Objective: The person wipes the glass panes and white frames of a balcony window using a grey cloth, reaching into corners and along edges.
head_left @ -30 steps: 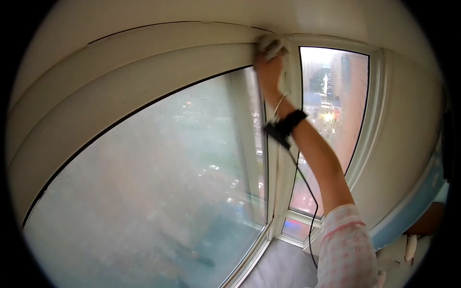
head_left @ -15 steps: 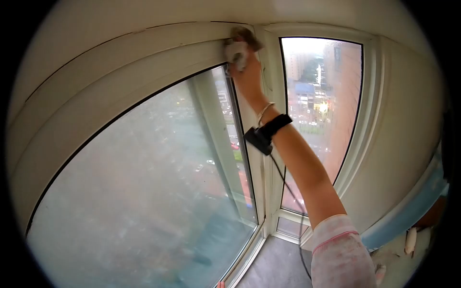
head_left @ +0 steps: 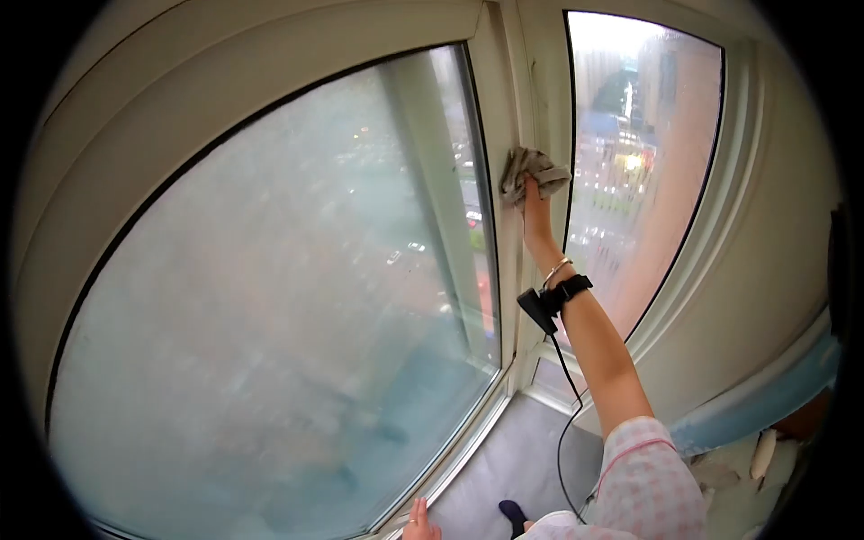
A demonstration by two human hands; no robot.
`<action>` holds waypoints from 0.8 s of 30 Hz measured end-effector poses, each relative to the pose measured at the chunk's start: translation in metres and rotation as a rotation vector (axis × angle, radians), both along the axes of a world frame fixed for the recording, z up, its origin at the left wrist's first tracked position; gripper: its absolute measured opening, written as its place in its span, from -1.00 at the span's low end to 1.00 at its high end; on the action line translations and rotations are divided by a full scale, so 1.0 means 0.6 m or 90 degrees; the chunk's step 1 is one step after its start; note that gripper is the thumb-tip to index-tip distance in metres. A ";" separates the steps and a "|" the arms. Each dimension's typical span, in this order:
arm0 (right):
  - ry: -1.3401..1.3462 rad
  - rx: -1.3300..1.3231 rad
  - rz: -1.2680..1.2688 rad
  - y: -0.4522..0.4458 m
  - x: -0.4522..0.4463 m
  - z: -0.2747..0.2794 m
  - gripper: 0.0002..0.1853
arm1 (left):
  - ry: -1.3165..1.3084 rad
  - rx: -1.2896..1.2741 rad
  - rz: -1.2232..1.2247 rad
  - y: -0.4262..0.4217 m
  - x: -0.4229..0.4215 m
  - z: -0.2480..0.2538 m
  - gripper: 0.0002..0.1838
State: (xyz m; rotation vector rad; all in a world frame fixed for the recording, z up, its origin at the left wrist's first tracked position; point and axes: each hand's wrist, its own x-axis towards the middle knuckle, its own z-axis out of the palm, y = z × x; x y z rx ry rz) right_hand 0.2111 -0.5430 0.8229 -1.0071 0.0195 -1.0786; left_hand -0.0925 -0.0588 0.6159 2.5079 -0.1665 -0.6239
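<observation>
My right hand (head_left: 533, 203) grips a crumpled grey-brown cloth (head_left: 544, 171) and presses it to the white window frame post (head_left: 510, 229) between the two panes. The cloth covers most of the fingers. On that wrist are a thin bracelet (head_left: 557, 269) and a black strap (head_left: 567, 292) with a small black device and a cable. Low in the view, my left hand (head_left: 420, 524) rests by the bottom rail of the large window, its visible fingers stretched out and a ring on one. The large window pane (head_left: 270, 297) looks hazy and wet.
A narrow window pane (head_left: 643, 162) with droplets stands right of the corner. The cable (head_left: 562, 441) hangs down past my arm. Below are a grey floor (head_left: 504, 459), a dark-clad foot (head_left: 512, 514) and, at the right, a blue curved edge (head_left: 756, 396).
My right hand has moved the cloth down from the frame's top corner to partway along the post. The view has tilted lower, and more of my left hand and a foot now show.
</observation>
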 end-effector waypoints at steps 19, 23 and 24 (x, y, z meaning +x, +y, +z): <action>-0.125 0.321 0.064 0.087 0.004 0.003 -0.78 | -0.100 -0.054 -0.040 0.054 -0.063 0.025 -0.32; -0.130 0.301 0.052 0.088 0.018 -0.013 -0.74 | -0.143 -0.038 -0.057 -0.028 -0.017 0.014 -0.33; -0.143 0.317 0.056 0.104 0.016 -0.019 -0.73 | -0.146 -0.051 -0.076 -0.045 -0.013 0.013 -0.34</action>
